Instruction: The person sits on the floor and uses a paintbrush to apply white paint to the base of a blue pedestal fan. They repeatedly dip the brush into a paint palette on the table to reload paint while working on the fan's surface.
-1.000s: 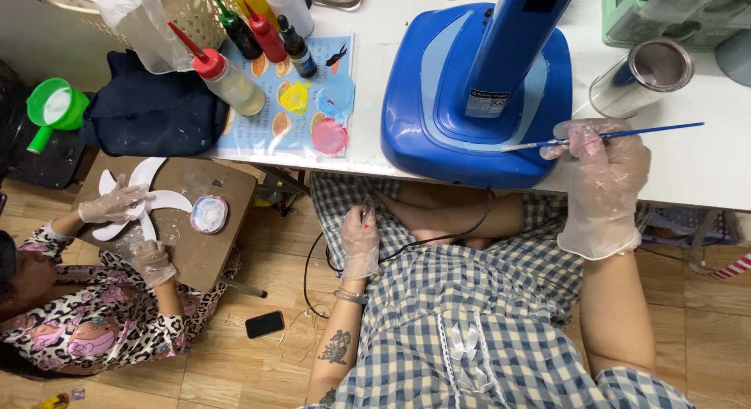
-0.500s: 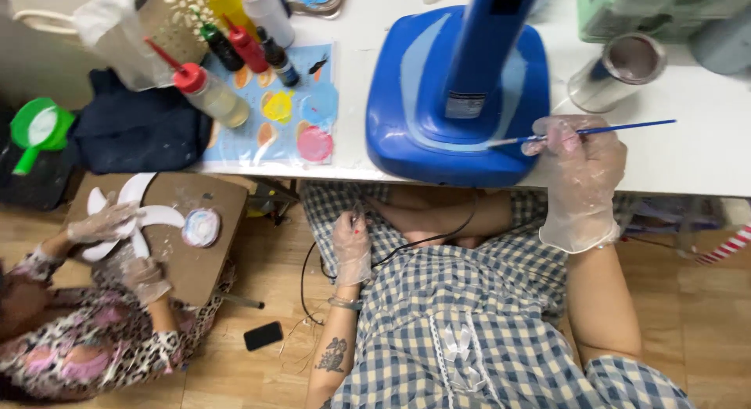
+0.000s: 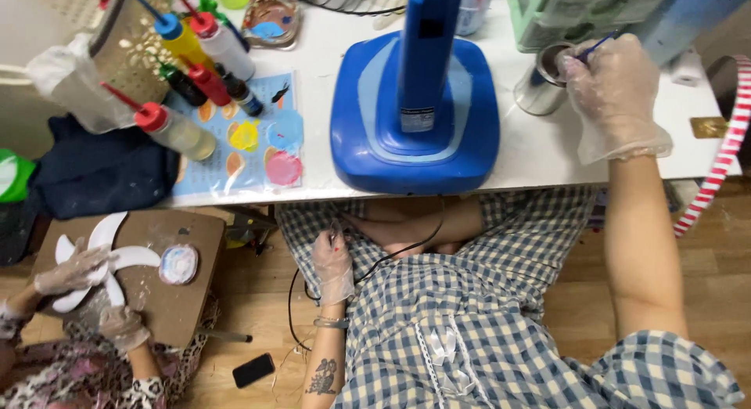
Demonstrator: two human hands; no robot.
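Head view: one paintbrush (image 3: 596,44), one metal cup (image 3: 541,90).

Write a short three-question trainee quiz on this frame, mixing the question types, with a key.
1. True or false: the right hand holds a thin blue brush at the metal cup.
2. Where does the left hand rest?
A. On the blue fan base
B. In the lap, below the white table edge
C. On the paint palette sheet
3. Fill in: the other person's gloved hands handle white ____ on a brown board.

Key:
1. True; the brush tip points into the cup.
2. B; it lies on the checked clothing by a black cord.
3. Fan blades.
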